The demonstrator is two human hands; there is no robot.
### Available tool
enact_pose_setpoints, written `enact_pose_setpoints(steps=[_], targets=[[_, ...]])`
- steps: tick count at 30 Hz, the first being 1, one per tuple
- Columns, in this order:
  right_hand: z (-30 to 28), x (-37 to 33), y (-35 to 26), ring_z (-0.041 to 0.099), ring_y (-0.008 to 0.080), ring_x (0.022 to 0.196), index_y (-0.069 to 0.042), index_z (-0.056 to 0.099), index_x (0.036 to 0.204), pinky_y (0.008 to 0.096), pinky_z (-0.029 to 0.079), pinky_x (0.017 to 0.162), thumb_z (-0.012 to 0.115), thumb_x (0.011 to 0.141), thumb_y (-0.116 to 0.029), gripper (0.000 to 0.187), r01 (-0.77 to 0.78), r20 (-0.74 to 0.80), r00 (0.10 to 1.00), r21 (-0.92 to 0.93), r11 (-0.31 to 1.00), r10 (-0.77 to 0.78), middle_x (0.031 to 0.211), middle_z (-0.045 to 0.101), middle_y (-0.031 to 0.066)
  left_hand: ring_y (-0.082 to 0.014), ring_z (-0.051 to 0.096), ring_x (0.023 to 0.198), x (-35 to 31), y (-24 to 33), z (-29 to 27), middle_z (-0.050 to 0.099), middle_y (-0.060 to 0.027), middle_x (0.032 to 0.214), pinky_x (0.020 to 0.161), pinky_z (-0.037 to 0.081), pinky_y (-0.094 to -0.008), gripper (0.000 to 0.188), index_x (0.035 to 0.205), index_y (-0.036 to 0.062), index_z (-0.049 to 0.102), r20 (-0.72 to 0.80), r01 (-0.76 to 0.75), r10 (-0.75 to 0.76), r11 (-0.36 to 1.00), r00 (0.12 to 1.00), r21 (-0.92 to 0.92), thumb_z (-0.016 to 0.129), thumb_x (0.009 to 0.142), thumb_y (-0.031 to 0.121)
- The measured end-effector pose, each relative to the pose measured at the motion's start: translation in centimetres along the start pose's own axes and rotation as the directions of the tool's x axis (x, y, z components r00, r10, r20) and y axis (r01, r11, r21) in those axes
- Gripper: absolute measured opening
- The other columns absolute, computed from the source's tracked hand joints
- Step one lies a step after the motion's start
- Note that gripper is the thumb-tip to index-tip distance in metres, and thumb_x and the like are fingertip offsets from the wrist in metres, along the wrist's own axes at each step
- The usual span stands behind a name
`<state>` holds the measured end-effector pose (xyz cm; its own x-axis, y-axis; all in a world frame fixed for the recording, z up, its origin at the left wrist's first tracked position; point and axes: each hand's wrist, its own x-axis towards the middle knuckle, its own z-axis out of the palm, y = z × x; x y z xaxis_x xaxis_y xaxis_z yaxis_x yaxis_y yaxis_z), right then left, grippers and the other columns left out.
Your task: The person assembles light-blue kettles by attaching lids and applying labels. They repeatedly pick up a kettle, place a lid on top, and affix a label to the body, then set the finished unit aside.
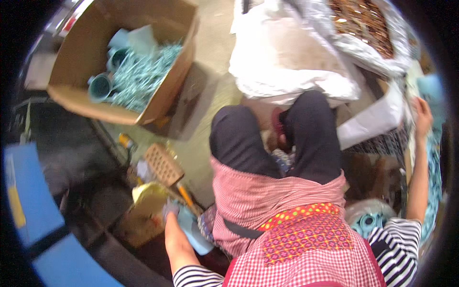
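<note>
The middle is filled by two dark knees [313,134]. A brick with holes [163,164] is seen between eight and nine o'clock, near an orange handle [185,195]. At ten o'clock, blue cups [100,87] and blue strips [143,74] are held in a cardboard box [91,38]. Near two o'clock, shiny brown bits [363,24] are kept in a white sack [400,60]. At seven o'clock, a light blue piece [195,235] is touched by the left grip [170,209]. At three o'clock, the right grip [422,115] is stretched out beside a light blue thing [432,89]. How tightly either is closed cannot be told.

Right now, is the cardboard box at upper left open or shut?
Open: blue strips and cup-like pieces show inside the box.
</note>
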<state>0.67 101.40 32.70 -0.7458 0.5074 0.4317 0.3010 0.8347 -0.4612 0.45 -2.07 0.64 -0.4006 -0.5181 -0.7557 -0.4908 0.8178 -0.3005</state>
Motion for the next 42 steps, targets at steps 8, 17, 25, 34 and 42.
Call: enact_pose_setpoints(steps=[8,17,25,34,42], targets=[[16.8,-10.9,-25.1,0.068,0.0195,0.081,0.0,0.073,0.093,0.0324,0.053,0.074,0.072,0.09,-0.014,0.014,0.258,0.464,0.799,0.309,0.915,-0.382,0.088,0.073,0.0114,-0.0403,0.051,0.132,-3.4,-4.8,5.7,0.057,-0.0231,0.142,0.114,0.038,-0.0473,0.066,0.137,0.0008,0.057,-0.284,-0.216,0.153,0.955,0.946,-0.204,0.077,0.083,0.034],[38.2,-3.6,-16.7,0.069,0.0301,0.1,0.005,0.073,0.106,0.0434,0.053,0.088,0.065,0.088,-0.022,0.034,-0.065,0.794,0.606,0.106,0.992,-0.046,0.107,0.074,0.0221,-0.0425,0.051,0.134,-29.1,-3.3,-9.5,0.055,-0.0203,0.144,0.11,0.042,-0.0538,0.024,0.11,-0.0033,0.06,-0.955,-0.582,0.296,0.778,0.007,0.237,0.068,0.095,0.015],[30.2,-7.4,-25.9,0.07,0.0254,0.084,-0.01,0.07,0.109,0.0389,0.054,0.078,0.068,0.09,-0.014,0.019,0.011,0.25,0.965,0.259,0.966,-0.078,0.096,0.073,0.0101,-0.0279,0.058,0.122,-35.7,-0.6,-16.5,0.058,-0.0206,0.133,0.103,0.049,-0.0421,0.054,0.129,-0.0068,0.057,-0.964,-0.96,-0.267,0.27,-0.001,-0.074,0.049,0.107,0.041],[19.3,-10.9,-28.4,0.064,0.0226,0.073,0.001,0.068,0.095,0.0354,0.05,0.068,0.071,0.09,-0.012,0.014,0.144,0.19,0.942,0.519,0.842,-0.278,0.084,0.068,0.012,-0.0188,0.063,0.094,-32.7,7.6,-25.5,0.068,-0.0137,0.104,0.083,0.052,-0.0348,0.039,0.118,-0.005,0.065,-0.868,-0.764,0.073,0.444,-0.49,0.468,0.068,0.099,0.029],[12.1,-12.6,-32.1,0.064,0.0222,0.073,0.001,0.067,0.096,0.033,0.05,0.065,0.072,0.091,-0.013,0.016,0.246,0.195,0.875,0.609,0.754,-0.444,0.085,0.068,0.0116,-0.0192,0.058,0.101,-31.1,16.2,-42.6,0.064,-0.0098,0.109,0.092,0.047,-0.0338,0.038,0.108,-0.0016,0.067,-0.996,-0.992,0.089,-0.129,-0.02,0.008,0.078,0.093,0.032]])
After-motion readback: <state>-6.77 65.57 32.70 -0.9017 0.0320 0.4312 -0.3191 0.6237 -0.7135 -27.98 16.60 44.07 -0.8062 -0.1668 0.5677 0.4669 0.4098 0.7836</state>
